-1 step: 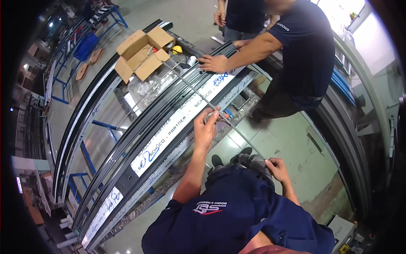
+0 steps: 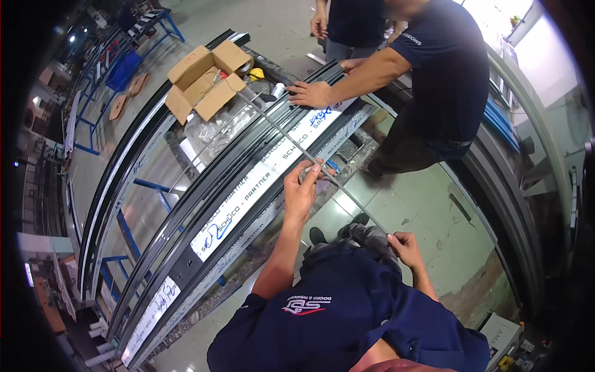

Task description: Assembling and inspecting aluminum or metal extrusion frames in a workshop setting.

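Note:
A long, thin grey strip [image 2: 280, 129] runs slantwise from beside the carton, across the dark profiles, to my front right. My left hand [image 2: 300, 193] pinches it near its middle, between thumb and fingers, just past the near edge of the profiles. My right hand [image 2: 406, 250] is closed on its near end, by my thigh. Beneath the strip lie long black frame profiles [image 2: 186, 263] with white printed protective film [image 2: 248, 189] along the top. A co-worker's hand [image 2: 310, 93] rests on the far end of these profiles.
An open cardboard box [image 2: 218, 99] stands behind the profiles, with a yellow object [image 2: 256, 74] and a white bottle [image 2: 278, 90] near it. A co-worker [image 2: 443, 87] leans in at the far right; another person [image 2: 356, 25] stands behind. Blue trestles [image 2: 155, 185] show beneath the profiles.

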`<state>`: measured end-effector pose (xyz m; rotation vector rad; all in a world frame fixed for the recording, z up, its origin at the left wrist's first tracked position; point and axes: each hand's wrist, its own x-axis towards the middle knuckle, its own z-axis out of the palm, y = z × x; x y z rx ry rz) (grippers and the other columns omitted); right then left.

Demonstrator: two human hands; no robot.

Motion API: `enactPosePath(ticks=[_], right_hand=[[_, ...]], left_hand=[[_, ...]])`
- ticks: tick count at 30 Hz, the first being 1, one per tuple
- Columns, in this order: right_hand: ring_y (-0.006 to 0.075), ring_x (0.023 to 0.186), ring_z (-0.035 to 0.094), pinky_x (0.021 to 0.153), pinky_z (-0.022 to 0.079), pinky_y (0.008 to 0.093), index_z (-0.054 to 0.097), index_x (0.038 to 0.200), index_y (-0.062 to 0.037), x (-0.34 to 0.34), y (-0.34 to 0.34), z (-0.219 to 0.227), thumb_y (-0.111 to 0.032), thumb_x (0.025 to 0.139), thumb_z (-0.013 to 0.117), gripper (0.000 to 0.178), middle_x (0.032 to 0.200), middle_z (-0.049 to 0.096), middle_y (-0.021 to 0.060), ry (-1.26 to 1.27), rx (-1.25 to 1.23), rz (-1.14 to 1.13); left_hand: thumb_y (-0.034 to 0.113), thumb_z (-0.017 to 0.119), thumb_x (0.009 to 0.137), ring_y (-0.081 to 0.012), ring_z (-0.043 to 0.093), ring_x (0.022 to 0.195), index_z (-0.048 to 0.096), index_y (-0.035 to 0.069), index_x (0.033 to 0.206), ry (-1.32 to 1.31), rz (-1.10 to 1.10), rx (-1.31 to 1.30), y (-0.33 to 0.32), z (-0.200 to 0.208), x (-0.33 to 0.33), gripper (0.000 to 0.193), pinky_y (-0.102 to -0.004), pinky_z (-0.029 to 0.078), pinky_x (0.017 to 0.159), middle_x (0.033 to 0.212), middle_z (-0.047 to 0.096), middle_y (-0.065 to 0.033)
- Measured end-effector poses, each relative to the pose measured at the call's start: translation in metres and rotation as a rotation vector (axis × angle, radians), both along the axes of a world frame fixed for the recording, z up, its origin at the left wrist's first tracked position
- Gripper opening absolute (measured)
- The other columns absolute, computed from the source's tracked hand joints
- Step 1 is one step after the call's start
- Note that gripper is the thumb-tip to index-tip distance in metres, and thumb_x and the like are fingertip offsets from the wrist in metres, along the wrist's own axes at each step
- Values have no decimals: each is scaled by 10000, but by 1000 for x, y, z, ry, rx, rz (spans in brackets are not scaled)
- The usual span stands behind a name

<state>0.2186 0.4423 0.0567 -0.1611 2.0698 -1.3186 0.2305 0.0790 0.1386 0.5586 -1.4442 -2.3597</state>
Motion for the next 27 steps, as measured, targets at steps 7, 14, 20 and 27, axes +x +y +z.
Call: enactPosePath(ticks=[7, 14, 20, 27], right_hand=[[55, 619, 442, 545, 337, 279, 681, 784, -2, -33, -4, -9, -307, 976, 703, 361, 637, 534, -62, -84, -71, -65], [48, 582, 398, 526, 304, 290, 637, 708, -15, -125, -7, -49, -320, 996, 675, 422, 590, 476, -69, -17, -111, 125], [48, 570, 382, 515, 291, 296, 613, 657, -17, -197, 0, -42, -307, 983, 696, 444, 568, 464, -71, -14, -116, 130], [51, 560, 297, 499, 205, 311, 485, 577, -40, -240, 13, -33, -282, 951, 734, 511, 557, 358, -83, 102, -56, 54]], left_hand=[[176, 602, 1029, 11, 285, 432, 631, -11, 1181, -81, 21, 27, 9, -14, -36, 243, -210, 217, 395, 949, 757, -210], [145, 578, 1035, 9, 293, 448, 625, -33, 1197, -154, 129, -38, 10, -19, -86, 245, -198, 217, 415, 953, 762, -188], [222, 587, 1035, -16, 315, 448, 638, -15, 1198, -317, 282, -135, 23, -26, -127, 292, -197, 284, 428, 919, 756, -120], [234, 502, 1030, -164, 548, 731, 599, 26, 1225, -191, 377, 308, -13, -62, -138, 301, -350, 509, 715, 1002, 670, -110]])
